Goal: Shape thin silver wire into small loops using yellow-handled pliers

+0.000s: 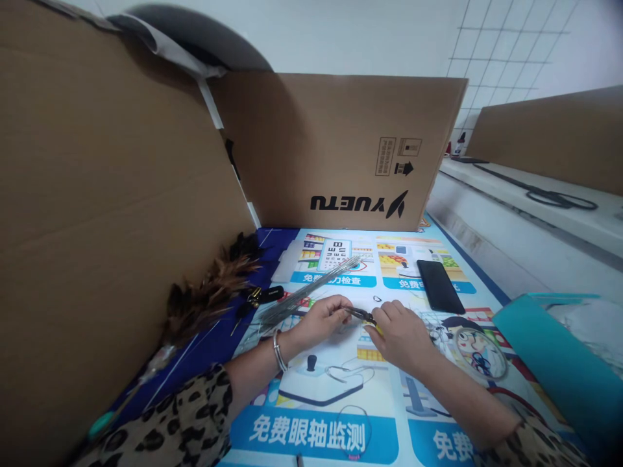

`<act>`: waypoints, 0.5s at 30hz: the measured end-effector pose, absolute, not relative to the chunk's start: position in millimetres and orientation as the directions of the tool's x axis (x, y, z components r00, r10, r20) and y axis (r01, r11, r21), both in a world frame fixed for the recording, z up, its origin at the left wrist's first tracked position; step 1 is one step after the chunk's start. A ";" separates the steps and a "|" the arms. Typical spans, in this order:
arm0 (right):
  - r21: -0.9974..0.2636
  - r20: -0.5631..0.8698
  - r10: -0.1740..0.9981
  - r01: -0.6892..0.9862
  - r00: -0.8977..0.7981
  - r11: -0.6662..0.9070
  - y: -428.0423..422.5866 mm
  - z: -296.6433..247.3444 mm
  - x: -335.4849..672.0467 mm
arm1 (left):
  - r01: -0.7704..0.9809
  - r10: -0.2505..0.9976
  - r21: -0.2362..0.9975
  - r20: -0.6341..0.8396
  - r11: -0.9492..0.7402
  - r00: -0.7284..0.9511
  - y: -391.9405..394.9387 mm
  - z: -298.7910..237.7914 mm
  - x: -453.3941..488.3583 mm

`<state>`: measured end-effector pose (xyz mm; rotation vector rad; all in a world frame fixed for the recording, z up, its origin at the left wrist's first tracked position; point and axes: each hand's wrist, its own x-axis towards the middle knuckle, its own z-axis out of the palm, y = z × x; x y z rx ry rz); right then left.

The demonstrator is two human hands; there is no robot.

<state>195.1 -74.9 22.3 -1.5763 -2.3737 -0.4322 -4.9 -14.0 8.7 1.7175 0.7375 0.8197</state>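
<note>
My left hand (324, 318), with a silver bangle on the wrist, pinches one end of a small dark curved piece (361, 315). My right hand (402, 331) pinches the other end, and something yellow shows under its fingers. Both hands rest over a printed poster mat (311, 434) on the table. A bundle of thin metal wires (306, 288) lies just beyond my left hand, slanting up to the right. A tiny dark ring (377, 299) lies on the mat just beyond my fingers.
A black phone (440, 286) lies on the mat to the right. A brown feather duster (204, 301) and keys with a black fob (263, 296) lie at left. Cardboard walls (341, 149) stand at left and back. A teal box (555, 363) is at right.
</note>
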 end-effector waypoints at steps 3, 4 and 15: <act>0.069 0.374 0.851 0.926 -0.369 0.371 -75.7 21.8 194.9 | 0.080 0.795 0.967 0.150 -0.242 0.588 -14.5 8.6 -4.9; 0.052 0.371 0.856 0.928 -0.361 0.369 -76.0 21.7 194.9 | 0.070 0.795 0.971 0.145 -0.230 0.589 -14.5 8.3 -4.8; -0.200 0.328 0.899 0.908 -0.291 0.367 -74.8 18.3 196.2 | -0.047 0.796 0.994 0.104 -0.095 0.596 -15.8 10.7 -3.5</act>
